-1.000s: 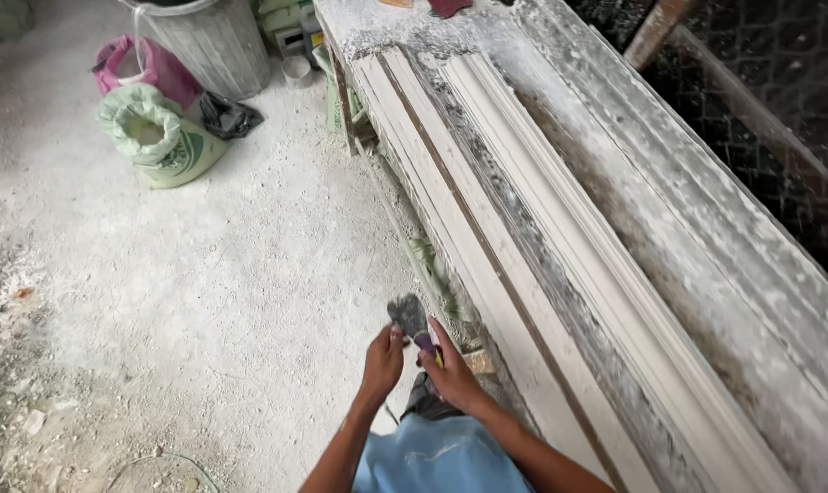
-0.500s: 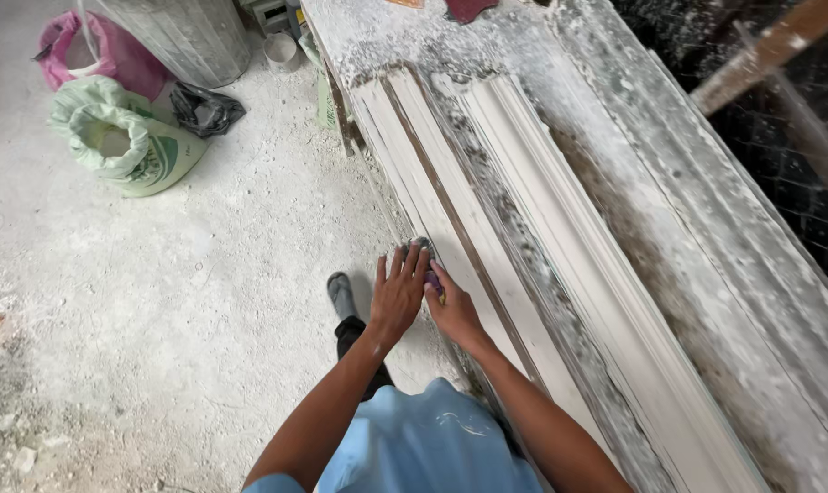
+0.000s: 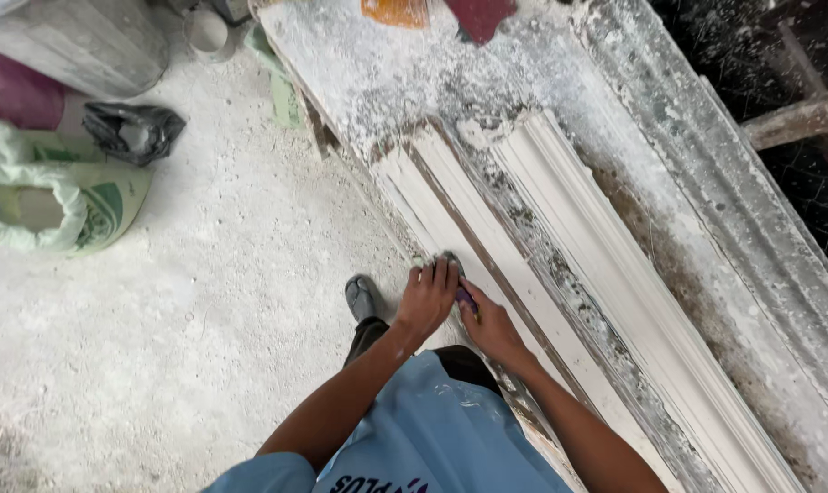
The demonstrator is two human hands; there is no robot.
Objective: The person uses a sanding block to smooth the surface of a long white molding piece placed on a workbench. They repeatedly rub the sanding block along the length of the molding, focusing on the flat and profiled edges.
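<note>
Head view, left to right. Far left: green-and-white sack (image 3: 44, 205), mouth open; black bag (image 3: 133, 131) beside it; grey drum (image 3: 76, 41) beyond. Centre, near: left hand (image 3: 427, 297) flat, fingers spread, pressing a grey scraper blade (image 3: 450, 262) onto the white plaster moulding strip (image 3: 460, 233). Right hand (image 3: 490, 327) just beside, closed around the tool's purple handle (image 3: 466, 297). Right: wider cornice moulding (image 3: 606, 265) on the dusty workbench (image 3: 359, 64).

A long white plaster moulding strip (image 3: 450, 228) lies flat along the dusty bench, apparently being sanded.
</note>
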